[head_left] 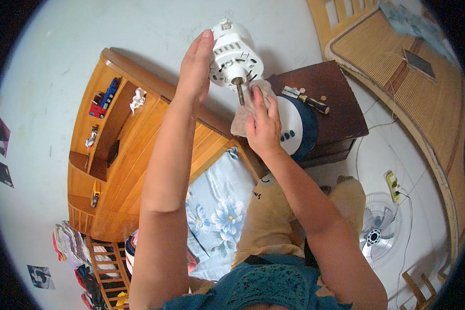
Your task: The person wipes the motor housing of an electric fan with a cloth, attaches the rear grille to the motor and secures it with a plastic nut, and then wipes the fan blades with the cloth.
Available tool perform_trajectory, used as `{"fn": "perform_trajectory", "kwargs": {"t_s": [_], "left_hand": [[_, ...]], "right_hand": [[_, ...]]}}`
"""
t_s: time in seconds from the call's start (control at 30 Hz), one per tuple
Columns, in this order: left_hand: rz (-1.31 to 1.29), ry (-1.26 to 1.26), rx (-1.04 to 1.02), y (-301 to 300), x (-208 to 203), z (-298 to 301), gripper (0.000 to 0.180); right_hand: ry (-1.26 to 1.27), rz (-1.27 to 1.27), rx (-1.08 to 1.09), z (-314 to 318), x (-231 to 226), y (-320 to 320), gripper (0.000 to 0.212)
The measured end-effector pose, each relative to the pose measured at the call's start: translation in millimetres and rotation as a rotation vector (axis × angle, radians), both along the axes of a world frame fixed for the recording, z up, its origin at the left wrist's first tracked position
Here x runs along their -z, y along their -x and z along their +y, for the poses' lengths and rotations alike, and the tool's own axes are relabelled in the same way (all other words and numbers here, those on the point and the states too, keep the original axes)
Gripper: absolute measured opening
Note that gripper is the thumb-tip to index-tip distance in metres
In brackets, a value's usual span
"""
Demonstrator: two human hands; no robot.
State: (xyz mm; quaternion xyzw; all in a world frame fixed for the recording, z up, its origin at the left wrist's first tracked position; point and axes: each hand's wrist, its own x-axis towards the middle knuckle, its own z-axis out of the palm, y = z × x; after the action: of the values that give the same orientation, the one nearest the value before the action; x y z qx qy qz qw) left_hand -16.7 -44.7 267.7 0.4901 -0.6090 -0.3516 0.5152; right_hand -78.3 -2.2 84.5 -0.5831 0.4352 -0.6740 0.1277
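Observation:
My left hand (195,64) is raised and wrapped round the side of a white fan motor housing (235,46). The housing has vent slots, and a bare metal shaft (240,94) juts down from its front. Just below and to the right, my right hand (265,124) grips a brownish cloth (241,120), which bunches up beside the shaft and close to the housing's lower rim. Whether the cloth touches the shaft I cannot tell. Behind the right hand stands a round white and blue fan base (293,121) with dark buttons, partly hidden by that hand.
The base stands on a dark brown cabinet (341,124), near a screwdriver (315,104) and small loose parts. On the floor at right lie a fan grille with blades (380,219) and a power strip (392,185). A wooden headboard (132,155) is left; a woven-mat bed (377,44) is right.

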Motion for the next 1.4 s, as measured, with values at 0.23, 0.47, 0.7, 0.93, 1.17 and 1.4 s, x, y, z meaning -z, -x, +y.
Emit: {"fn": "perform_trajectory", "kwargs": {"t_s": [0.23, 0.47, 0.7, 0.93, 1.17, 1.4], "left_hand": [[0.041, -0.038, 0.028, -6.4, 5.6, -4.4, 0.058], [0.037, -0.069, 0.024, -16.2, 5.7, -6.6, 0.059], [-0.020, -0.093, -0.054, -4.7, 0.5, 2.2, 0.058], [0.016, -0.057, -0.005, -9.5, 5.0, -11.6, 0.058], [-0.011, -0.099, -0.069, -13.9, 9.4, -12.5, 0.059], [-0.069, -0.066, -0.092, -4.6, 7.2, -12.0, 0.049]], "right_hand": [[-0.061, 0.073, -0.213, 16.2, -16.1, -41.7, 0.055], [-0.129, 0.163, -0.174, 52.1, -3.6, 10.6, 0.055], [0.040, 0.510, 0.080, 13.4, -58.0, 58.8, 0.053], [-0.125, 0.507, -0.406, 21.0, -41.1, 57.4, 0.050], [-0.019, 0.216, -0.257, 36.4, -25.6, 39.3, 0.047], [-0.472, 0.508, -0.188, 6.5, -10.2, 44.3, 0.039]]}}
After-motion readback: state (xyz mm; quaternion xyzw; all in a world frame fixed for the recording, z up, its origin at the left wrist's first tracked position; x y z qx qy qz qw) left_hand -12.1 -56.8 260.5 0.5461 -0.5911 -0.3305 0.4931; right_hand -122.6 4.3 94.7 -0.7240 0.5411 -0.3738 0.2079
